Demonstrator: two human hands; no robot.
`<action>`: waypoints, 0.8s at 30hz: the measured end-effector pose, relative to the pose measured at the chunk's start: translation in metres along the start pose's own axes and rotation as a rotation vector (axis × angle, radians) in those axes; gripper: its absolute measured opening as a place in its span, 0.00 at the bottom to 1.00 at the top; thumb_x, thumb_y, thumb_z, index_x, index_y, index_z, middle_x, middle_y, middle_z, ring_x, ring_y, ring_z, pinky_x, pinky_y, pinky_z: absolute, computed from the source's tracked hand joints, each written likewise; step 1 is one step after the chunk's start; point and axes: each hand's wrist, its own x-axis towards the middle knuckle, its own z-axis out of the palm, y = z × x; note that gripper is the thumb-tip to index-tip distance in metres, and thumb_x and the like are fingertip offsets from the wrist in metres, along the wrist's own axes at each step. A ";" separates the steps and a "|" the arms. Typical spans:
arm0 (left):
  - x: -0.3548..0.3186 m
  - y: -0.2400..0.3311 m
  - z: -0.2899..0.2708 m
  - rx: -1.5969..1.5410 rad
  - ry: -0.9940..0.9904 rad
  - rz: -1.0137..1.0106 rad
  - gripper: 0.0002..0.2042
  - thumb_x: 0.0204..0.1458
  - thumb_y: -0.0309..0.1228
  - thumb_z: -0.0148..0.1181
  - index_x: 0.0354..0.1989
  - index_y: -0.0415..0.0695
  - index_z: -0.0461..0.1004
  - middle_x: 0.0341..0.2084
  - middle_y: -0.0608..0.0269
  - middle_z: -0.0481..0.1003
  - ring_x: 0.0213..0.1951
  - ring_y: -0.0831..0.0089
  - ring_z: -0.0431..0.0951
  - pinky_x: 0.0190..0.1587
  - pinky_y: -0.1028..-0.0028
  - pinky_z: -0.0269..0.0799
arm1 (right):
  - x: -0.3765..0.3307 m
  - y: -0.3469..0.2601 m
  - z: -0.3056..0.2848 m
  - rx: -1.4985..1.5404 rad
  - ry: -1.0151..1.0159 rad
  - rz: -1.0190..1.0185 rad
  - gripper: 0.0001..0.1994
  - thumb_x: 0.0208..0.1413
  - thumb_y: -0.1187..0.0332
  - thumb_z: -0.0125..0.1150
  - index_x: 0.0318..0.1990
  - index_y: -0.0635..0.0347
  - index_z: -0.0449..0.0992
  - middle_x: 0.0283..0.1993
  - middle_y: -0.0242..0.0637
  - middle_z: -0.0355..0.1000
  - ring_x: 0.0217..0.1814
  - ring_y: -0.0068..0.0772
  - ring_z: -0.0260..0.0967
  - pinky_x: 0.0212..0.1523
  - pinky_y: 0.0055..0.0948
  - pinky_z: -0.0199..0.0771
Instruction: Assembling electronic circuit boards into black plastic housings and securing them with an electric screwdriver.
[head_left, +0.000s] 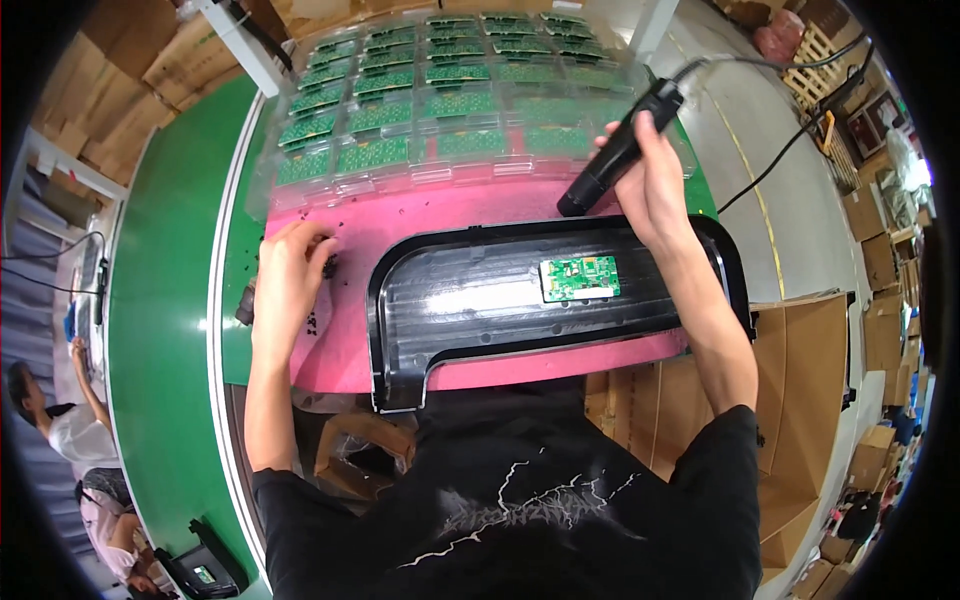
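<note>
A black electric screwdriver [622,150] is gripped in my right hand [652,185], its tip end slanting down to the left near the far edge of a black plastic housing [470,295]. This shallow, curved shell lies on the pink mat [340,360] in front of me. Inside it rests a small green circuit board [582,279] with a pale connector strip along its near edge. At the mat's left side my left hand [290,262] has its fingers curled down beside a pile of small black screws [330,262]. What its fingertips pinch, if anything, is hidden.
Clear plastic trays [470,170] holding several rows of green circuit boards stand along the far side. A cable [765,62] runs from the screwdriver toward the upper right. Cardboard boxes [800,400] stand at the right. Other people [85,425] sit at the far left.
</note>
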 end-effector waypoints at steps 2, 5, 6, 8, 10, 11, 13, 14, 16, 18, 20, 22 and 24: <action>0.002 0.017 0.004 0.003 0.004 0.015 0.07 0.47 0.21 0.63 0.34 0.33 0.76 0.28 0.51 0.77 0.29 0.61 0.79 0.33 0.69 0.73 | 0.000 -0.002 0.008 0.149 0.019 -0.190 0.21 0.62 0.51 0.54 0.51 0.60 0.64 0.38 0.35 0.68 0.37 0.30 0.67 0.43 0.33 0.69; 0.013 0.063 0.014 -0.303 -0.064 0.111 0.07 0.47 0.23 0.64 0.34 0.35 0.77 0.29 0.55 0.79 0.32 0.65 0.80 0.37 0.71 0.75 | -0.021 -0.029 0.027 0.320 0.102 -0.259 0.28 0.60 0.41 0.48 0.49 0.59 0.65 0.33 0.31 0.63 0.31 0.28 0.61 0.40 0.39 0.65; 0.016 0.079 0.017 -0.355 -0.092 0.157 0.07 0.48 0.24 0.64 0.34 0.36 0.78 0.30 0.56 0.79 0.33 0.66 0.81 0.39 0.72 0.75 | -0.029 -0.037 0.032 0.376 0.091 -0.252 0.28 0.58 0.40 0.48 0.47 0.60 0.66 0.32 0.31 0.61 0.27 0.27 0.59 0.37 0.38 0.62; 0.022 0.101 0.030 -0.495 -0.081 0.338 0.07 0.46 0.20 0.65 0.34 0.35 0.78 0.30 0.60 0.79 0.34 0.73 0.79 0.38 0.76 0.75 | -0.047 -0.049 0.038 0.459 -0.048 -0.253 0.28 0.58 0.40 0.47 0.45 0.59 0.66 0.32 0.31 0.61 0.24 0.26 0.57 0.35 0.36 0.60; 0.026 0.122 0.039 -0.612 -0.088 0.381 0.07 0.46 0.20 0.65 0.34 0.35 0.78 0.31 0.59 0.79 0.34 0.72 0.79 0.39 0.76 0.75 | -0.065 -0.057 0.052 0.491 -0.091 -0.275 0.26 0.58 0.43 0.48 0.42 0.61 0.65 0.33 0.32 0.58 0.24 0.22 0.54 0.33 0.28 0.58; 0.029 0.128 0.042 -0.636 -0.116 0.412 0.07 0.46 0.20 0.65 0.34 0.35 0.78 0.31 0.59 0.79 0.34 0.73 0.79 0.39 0.76 0.75 | -0.070 -0.060 0.053 0.528 -0.125 -0.280 0.26 0.58 0.43 0.50 0.42 0.61 0.65 0.33 0.32 0.58 0.23 0.22 0.55 0.32 0.27 0.58; 0.031 0.141 0.044 -0.728 -0.218 0.376 0.06 0.47 0.19 0.65 0.34 0.35 0.78 0.31 0.58 0.79 0.34 0.74 0.79 0.38 0.76 0.75 | -0.079 -0.067 0.053 0.574 -0.169 -0.297 0.26 0.56 0.44 0.53 0.43 0.61 0.63 0.33 0.31 0.58 0.22 0.19 0.55 0.30 0.25 0.58; 0.032 0.145 0.046 -0.793 -0.270 0.343 0.05 0.47 0.20 0.65 0.33 0.35 0.78 0.31 0.58 0.78 0.33 0.75 0.78 0.38 0.76 0.75 | -0.084 -0.072 0.054 0.556 -0.159 -0.321 0.26 0.54 0.45 0.55 0.44 0.61 0.62 0.33 0.31 0.58 0.21 0.18 0.54 0.29 0.23 0.57; 0.034 0.149 0.048 -0.875 -0.363 0.282 0.05 0.47 0.19 0.64 0.33 0.35 0.79 0.30 0.59 0.79 0.33 0.75 0.78 0.38 0.76 0.75 | -0.092 -0.077 0.049 0.550 -0.228 -0.344 0.25 0.54 0.46 0.56 0.43 0.60 0.62 0.33 0.31 0.58 0.20 0.18 0.54 0.28 0.22 0.57; 0.037 0.150 0.048 -0.954 -0.456 0.216 0.05 0.47 0.19 0.64 0.33 0.34 0.79 0.30 0.59 0.79 0.33 0.76 0.78 0.37 0.76 0.75 | -0.099 -0.082 0.049 0.550 -0.298 -0.366 0.23 0.52 0.47 0.59 0.40 0.58 0.62 0.33 0.30 0.58 0.19 0.17 0.55 0.27 0.23 0.58; 0.039 0.149 0.047 -1.036 -0.638 0.083 0.06 0.47 0.18 0.63 0.35 0.34 0.80 0.30 0.60 0.79 0.32 0.76 0.78 0.37 0.77 0.75 | -0.105 -0.087 0.046 0.504 -0.342 -0.408 0.23 0.50 0.48 0.61 0.39 0.56 0.61 0.32 0.29 0.57 0.17 0.18 0.55 0.26 0.24 0.58; 0.037 0.146 0.051 -1.049 -0.633 0.099 0.07 0.48 0.17 0.63 0.36 0.35 0.80 0.30 0.59 0.80 0.32 0.76 0.79 0.38 0.78 0.75 | -0.108 -0.090 0.043 0.470 -0.406 -0.467 0.23 0.48 0.49 0.63 0.37 0.55 0.61 0.31 0.28 0.57 0.16 0.17 0.57 0.24 0.24 0.59; 0.034 0.144 0.053 -1.071 -0.578 0.064 0.06 0.49 0.17 0.62 0.35 0.34 0.80 0.32 0.57 0.80 0.33 0.75 0.79 0.39 0.77 0.76 | -0.114 -0.093 0.043 0.377 -0.367 -0.570 0.23 0.46 0.49 0.63 0.37 0.55 0.62 0.31 0.27 0.57 0.15 0.17 0.57 0.24 0.23 0.59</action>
